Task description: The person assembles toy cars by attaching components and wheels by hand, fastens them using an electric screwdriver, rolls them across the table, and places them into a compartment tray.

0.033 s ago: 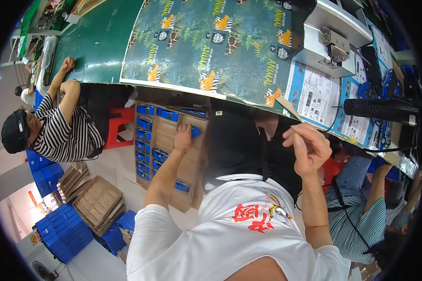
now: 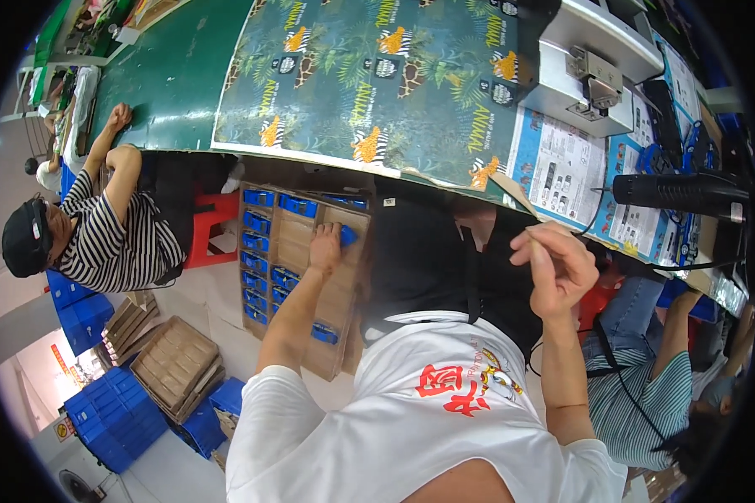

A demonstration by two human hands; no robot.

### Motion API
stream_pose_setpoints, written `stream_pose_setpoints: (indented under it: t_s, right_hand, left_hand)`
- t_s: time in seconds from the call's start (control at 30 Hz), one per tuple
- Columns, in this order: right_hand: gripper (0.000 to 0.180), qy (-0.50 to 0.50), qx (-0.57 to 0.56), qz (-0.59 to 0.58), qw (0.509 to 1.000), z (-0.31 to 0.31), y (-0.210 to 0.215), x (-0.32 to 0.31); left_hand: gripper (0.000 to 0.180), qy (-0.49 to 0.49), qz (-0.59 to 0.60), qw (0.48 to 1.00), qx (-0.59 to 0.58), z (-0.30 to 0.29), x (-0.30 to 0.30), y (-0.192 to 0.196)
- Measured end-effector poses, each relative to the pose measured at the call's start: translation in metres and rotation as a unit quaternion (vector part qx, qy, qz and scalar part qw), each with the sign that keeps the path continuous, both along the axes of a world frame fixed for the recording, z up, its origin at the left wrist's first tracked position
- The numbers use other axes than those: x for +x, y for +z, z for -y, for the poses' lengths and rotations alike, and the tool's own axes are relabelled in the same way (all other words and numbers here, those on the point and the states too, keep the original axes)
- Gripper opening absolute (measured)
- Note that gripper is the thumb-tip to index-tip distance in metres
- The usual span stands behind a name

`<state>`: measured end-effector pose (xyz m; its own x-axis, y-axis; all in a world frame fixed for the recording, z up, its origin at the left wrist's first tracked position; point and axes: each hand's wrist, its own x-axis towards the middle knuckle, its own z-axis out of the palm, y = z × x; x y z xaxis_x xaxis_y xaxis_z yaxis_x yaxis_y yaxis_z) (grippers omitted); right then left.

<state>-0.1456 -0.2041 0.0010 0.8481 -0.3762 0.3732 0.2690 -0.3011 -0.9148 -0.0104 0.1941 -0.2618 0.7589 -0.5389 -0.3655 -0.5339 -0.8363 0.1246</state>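
Note:
My left hand [image 2: 325, 245] reaches down below the table edge into a cardboard crate [image 2: 298, 239] with dividers that holds several small blue boxes. Its fingers close around one blue box [image 2: 348, 235] near the crate's upper right corner. My right hand [image 2: 554, 268] is raised in front of my chest near the table edge, with the fingers loosely curled. Nothing shows inside it, and a thin cardboard strip [image 2: 512, 193] juts from the table just above it.
A long table carries a jungle-print sheet [image 2: 377, 75], a green mat [image 2: 168, 75], printed leaflets [image 2: 562, 168], a grey machine [image 2: 596, 67] and a black tool [image 2: 679, 191]. A person in a striped shirt [image 2: 109, 235] sits at the left, another person [image 2: 654, 377] at the right. Blue crates [image 2: 117, 411] and cardboard trays [image 2: 172, 365] lie on the floor.

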Motion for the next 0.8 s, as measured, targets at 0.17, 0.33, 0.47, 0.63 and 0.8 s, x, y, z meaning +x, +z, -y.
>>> stream_pose_setpoints:
  t_s: [0.17, 0.33, 0.47, 0.63, 0.8]
  right_hand:
    - [0.019, -0.1, 0.022, 0.046, 0.994, 0.034, 0.006, -0.033]
    - [0.023, -0.172, -0.021, 0.081, 0.982, 0.065, 0.018, -0.057]
    - [0.062, -0.329, -0.038, 0.195, 0.923, 0.094, 0.034, -0.038]
    - [0.063, -0.224, 0.13, 0.159, 0.953, 0.122, 0.065, 0.021]
    - [0.024, -0.143, 0.176, 0.124, 0.966, 0.117, 0.066, -0.012]
  left_hand:
    - [0.066, -0.159, -0.047, 0.986, -0.015, -0.033, -0.01, -0.009]
    - [0.069, 0.007, 0.003, 0.999, 0.053, -0.034, -0.033, -0.006]
    - [0.054, -0.01, -0.036, 0.999, -0.027, 0.013, -0.019, 0.029]
    - [0.012, 0.029, 0.028, 0.911, -0.41, 0.154, -0.012, 0.198]
    - [0.011, 0.037, -0.017, 0.755, -0.655, 0.307, -0.034, 0.297]
